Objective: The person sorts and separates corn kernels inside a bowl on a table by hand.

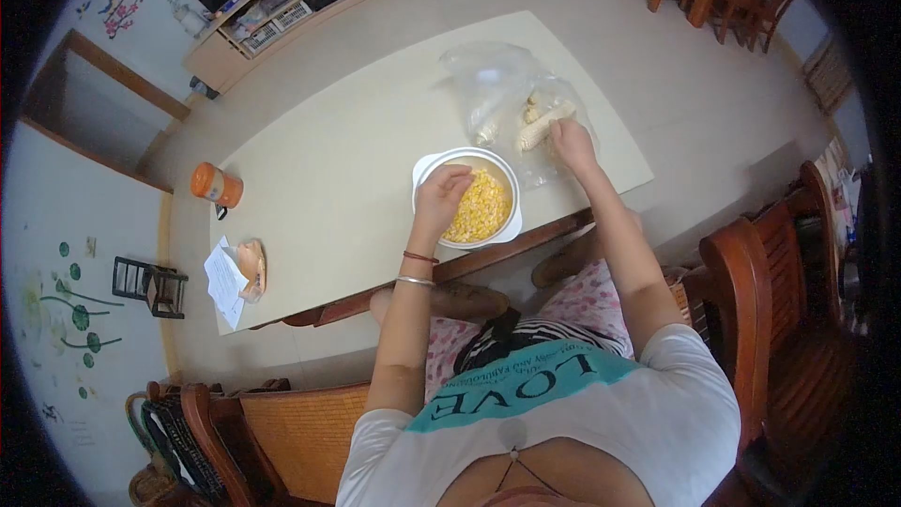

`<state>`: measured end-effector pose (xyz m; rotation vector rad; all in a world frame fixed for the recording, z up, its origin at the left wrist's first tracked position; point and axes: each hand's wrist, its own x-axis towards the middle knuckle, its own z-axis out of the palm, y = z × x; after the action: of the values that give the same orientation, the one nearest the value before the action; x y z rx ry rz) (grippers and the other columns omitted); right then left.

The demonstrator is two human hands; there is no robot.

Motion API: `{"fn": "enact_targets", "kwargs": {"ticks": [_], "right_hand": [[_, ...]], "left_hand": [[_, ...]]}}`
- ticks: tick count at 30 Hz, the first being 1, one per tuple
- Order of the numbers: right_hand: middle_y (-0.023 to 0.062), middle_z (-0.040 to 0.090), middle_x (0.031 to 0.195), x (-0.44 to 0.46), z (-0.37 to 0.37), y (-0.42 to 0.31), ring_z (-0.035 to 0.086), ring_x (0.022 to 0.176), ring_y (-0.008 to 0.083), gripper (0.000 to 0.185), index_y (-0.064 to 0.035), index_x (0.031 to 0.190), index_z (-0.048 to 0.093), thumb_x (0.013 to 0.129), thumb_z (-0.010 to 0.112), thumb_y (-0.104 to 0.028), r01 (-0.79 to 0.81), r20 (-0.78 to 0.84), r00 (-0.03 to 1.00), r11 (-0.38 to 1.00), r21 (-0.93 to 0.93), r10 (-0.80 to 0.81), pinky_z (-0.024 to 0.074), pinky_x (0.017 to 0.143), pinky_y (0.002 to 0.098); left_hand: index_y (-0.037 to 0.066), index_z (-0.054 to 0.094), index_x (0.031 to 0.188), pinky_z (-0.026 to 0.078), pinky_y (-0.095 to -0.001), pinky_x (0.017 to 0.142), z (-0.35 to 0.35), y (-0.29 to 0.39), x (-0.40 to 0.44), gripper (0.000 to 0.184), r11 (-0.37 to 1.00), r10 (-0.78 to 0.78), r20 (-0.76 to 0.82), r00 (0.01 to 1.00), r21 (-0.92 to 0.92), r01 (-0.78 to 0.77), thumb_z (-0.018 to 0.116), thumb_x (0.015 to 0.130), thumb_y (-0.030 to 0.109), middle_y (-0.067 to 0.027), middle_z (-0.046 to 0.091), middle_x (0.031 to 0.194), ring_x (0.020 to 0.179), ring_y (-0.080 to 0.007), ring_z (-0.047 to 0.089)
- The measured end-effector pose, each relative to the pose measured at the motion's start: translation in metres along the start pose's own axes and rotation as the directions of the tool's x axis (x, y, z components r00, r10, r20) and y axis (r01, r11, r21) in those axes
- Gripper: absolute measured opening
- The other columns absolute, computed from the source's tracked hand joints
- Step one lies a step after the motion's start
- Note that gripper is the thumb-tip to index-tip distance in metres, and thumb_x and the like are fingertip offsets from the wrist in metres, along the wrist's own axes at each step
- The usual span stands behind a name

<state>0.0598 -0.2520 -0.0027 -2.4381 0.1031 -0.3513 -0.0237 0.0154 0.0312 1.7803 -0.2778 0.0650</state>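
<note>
Head view: taking the white bowl [421, 175] as datum, your left hand [444, 192] is at its left side, over the yellow kernels [481, 210], fingers bent; its grip cannot be told. Your right hand [573, 143], apart, right of and beyond the bowl, pinches a pale corncob [542, 128] at the plastic bag [490, 75].
</note>
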Motion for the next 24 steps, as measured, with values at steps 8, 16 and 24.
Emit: {"fn": "enact_targets", "kwargs": {"ticks": [8, 16, 24], "right_hand": [[0.0222, 0.061, 0.084, -0.017, 0.005, 0.01, 0.059, 0.08, 0.0386, 0.021, 0.0004, 0.084, 0.061, 0.084, 0.051, -0.018, -0.044, 0.086, 0.995, 0.995, -0.086, 0.051, 0.0456, 0.073, 0.0447], [0.0214, 0.061, 0.082, -0.025, 0.0, 0.01, 0.059, 0.079, 0.0374, 0.019, -0.0008, 0.083, 0.061, 0.082, 0.054, -0.018, -0.017, 0.028, 0.999, 0.995, -0.102, 0.02, 0.0463, 0.071, 0.0437], [0.0198, 0.061, 0.088, -0.064, -0.009, -0.065, 0.059, 0.082, 0.0367, 0.015, -0.0003, 0.088, 0.06, 0.081, 0.055, -0.012, 0.171, -0.015, 0.984, 0.902, 0.397, -0.18, 0.0466, 0.074, 0.0437]], "left_hand": [[-0.001, 0.061, 0.097, 0.048, -0.0269, 0.081, -0.007, -0.007, -0.002, 0.013, 0.998, 0.059, -0.268, 0.962, 0.045, -0.048, 0.054, 0.086, 0.0, -0.0093, 0.063, 0.095, 0.089, -0.0165, 0.061], [0.002, 0.064, 0.082, 0.047, -0.0363, 0.074, -0.005, -0.02, 0.001, 0.008, 0.772, 0.239, -0.053, 0.97, 0.617, -0.157, 0.059, 0.077, 0.004, -0.0127, 0.061, 0.087, 0.08, -0.0298, 0.059], [0.006, 0.067, 0.076, 0.043, -0.0398, 0.074, -0.003, -0.021, 0.006, 0.009, 0.545, 0.261, 0.155, 0.953, 0.791, -0.278, 0.063, 0.069, 0.007, -0.0115, 0.056, 0.079, 0.082, -0.029, 0.054]]}}
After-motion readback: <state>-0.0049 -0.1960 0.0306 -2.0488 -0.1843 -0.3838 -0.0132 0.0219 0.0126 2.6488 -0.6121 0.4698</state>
